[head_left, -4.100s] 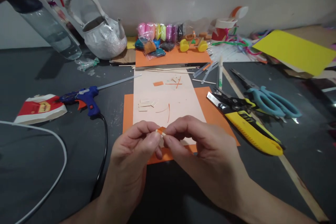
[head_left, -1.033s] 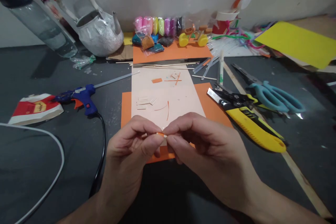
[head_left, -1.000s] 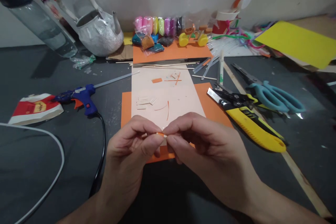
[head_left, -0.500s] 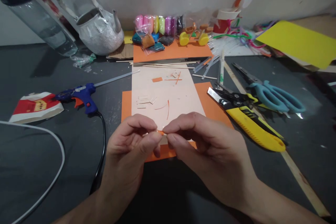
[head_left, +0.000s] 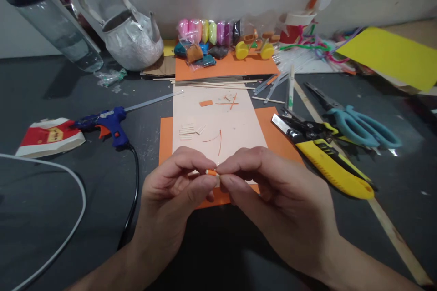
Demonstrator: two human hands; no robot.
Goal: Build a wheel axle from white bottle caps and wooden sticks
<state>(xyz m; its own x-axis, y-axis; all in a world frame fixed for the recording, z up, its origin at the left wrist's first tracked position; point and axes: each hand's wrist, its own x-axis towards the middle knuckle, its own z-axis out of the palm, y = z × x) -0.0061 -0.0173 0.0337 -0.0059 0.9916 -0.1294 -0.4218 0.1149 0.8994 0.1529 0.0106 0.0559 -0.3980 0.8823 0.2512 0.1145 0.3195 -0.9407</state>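
Both hands are bare: the left hand (head_left: 170, 195) and the right hand (head_left: 283, 200) are ungloved, with slim fingers, rounded fingertips and broader thumbs — fine creases mark the thumb knuckles. The left forearm (head_left: 111, 261) and the right forearm (head_left: 357, 259) are bare too — smooth and tapered towards the wrists, as far as they show.

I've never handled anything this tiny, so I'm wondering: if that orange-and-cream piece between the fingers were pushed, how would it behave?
The orange-and-cream piece would probably roll, since its sides look rounded. It is likely light, being tiny beside the left hand and right hand. It may be stiff, as it shows no sag.
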